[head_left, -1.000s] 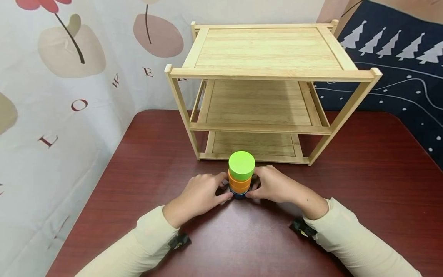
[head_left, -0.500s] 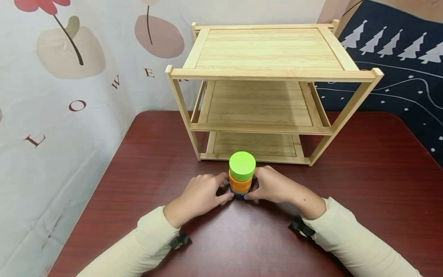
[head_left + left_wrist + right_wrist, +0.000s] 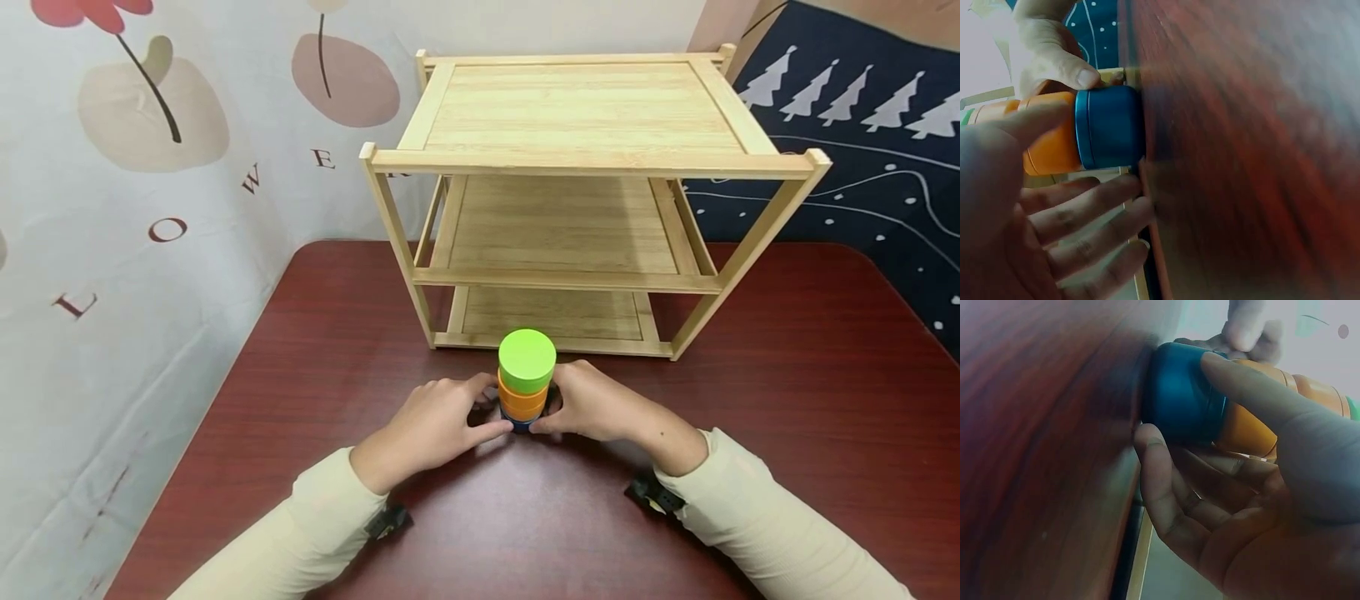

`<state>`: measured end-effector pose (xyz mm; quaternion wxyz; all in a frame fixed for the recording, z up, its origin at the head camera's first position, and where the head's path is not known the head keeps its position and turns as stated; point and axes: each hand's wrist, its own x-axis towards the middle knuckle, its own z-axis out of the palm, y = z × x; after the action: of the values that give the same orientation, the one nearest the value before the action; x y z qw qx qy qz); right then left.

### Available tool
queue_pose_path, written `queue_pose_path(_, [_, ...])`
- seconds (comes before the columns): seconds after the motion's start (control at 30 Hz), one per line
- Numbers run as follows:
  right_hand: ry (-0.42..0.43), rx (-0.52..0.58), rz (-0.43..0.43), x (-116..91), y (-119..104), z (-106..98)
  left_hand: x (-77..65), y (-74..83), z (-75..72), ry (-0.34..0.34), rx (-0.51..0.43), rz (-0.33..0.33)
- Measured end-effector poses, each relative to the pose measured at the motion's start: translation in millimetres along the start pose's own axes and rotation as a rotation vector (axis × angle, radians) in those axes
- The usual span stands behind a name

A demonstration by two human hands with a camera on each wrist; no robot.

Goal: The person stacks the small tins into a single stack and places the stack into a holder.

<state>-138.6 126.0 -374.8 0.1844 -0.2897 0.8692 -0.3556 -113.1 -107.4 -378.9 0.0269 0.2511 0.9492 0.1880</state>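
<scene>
Head view: the stack (image 3: 525,379) of green, orange and blue stands upright on the desk (image 3: 480,533), between left hand (image 3: 435,423) and right hand (image 3: 597,404), before the wooden rack (image 3: 585,108); stacking appears complete, release remaining. Left wrist: left fingers (image 3: 1085,203) spread, nearly straight, contact uncertain in the dimness. Right wrist: right fingers (image 3: 1160,481) curl round the blue piece (image 3: 1179,394).

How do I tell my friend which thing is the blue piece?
On the reddish-brown table stands a pale wooden shelf. In front of it, between the left hand and the right hand, is a round stack. The blue piece is at the bottom, under the orange part and green top, the only blue one there.
</scene>
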Motion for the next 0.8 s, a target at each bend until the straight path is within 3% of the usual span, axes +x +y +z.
queue_pose_path(0.17, [-0.004, 0.022, -0.005, -0.6, 0.8, 0.0, -1.2, 1.8, -3.8, 0.032, -0.080, -0.025])
queue_pose_path(0.33, [-0.017, 0.053, -0.001, -1.1, 1.5, 0.1, -2.0, 4.0, -6.1, 0.112, -0.143, -0.010])
queue_pose_path(0.63, [-0.007, 0.040, -0.004, -0.5, 2.1, 0.9, -1.8, 7.7, -7.8, 0.332, -0.277, 0.138])
queue_pose_path(0.8, [-0.007, 0.041, -0.017, -0.7, 2.8, 1.1, -2.4, 7.8, -8.1, 0.441, -0.254, 0.263])
